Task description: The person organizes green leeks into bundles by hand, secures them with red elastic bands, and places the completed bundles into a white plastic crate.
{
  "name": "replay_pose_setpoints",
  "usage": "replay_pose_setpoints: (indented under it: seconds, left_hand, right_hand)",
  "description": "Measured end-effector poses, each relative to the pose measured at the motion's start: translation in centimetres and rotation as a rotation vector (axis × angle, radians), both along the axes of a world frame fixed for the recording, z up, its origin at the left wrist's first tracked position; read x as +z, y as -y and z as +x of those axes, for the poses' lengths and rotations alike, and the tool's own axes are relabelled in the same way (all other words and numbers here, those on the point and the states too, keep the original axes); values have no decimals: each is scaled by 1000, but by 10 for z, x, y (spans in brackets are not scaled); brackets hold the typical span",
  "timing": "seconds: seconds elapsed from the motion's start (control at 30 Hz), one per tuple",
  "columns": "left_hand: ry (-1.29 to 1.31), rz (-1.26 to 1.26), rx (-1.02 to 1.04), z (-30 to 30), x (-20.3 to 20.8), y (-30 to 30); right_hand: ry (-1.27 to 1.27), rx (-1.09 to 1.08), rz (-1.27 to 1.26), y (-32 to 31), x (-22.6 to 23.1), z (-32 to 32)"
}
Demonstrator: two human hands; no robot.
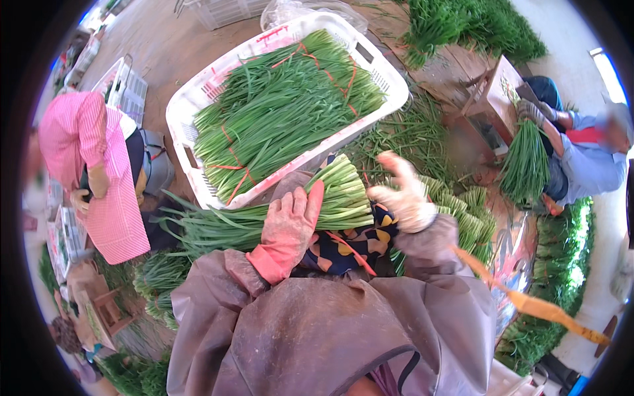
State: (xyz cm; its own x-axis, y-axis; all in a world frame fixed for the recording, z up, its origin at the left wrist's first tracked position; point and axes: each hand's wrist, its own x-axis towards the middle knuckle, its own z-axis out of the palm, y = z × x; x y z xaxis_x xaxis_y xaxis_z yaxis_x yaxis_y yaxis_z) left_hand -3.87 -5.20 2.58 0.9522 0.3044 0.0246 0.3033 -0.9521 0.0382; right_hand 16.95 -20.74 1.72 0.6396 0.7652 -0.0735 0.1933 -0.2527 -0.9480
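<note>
A bundle of green chives (228, 228) lies across my lap, its pale cut ends (350, 198) to the right and its leaves to the left. My left hand (288, 224), in a worn reddish glove, grips the bundle from above near its middle. Just right of the cut ends is my gloved right hand (404, 195), blurred by motion, with fingers apart and nothing visible in them. A red tie strip (351, 252) hangs over the dark patterned cloth (330, 256) below the bundle. Ahead stands a white plastic crate (188, 115) filled with chive bundles tied in red.
More chives (462, 208) lie close by my right arm, and loose stalks (413, 135) litter the ground. An orange strap (528, 303) trails at right. One co-worker (99, 165) bends at left; another (588, 158) sits at right holding chives (526, 158) beside a wooden stand (492, 99).
</note>
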Motion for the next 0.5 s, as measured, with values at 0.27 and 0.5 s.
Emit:
replay_pose_setpoints:
  seconds: [0.27, 0.5]
  left_hand:
    - [56, -189, 25, -6, -13, -10]
    - [-33, -304, 200, -7, -12, 12]
  right_hand:
    - [167, -28, 235, -6, -30, -16]
    - [702, 231, 13, -9, 22, -12]
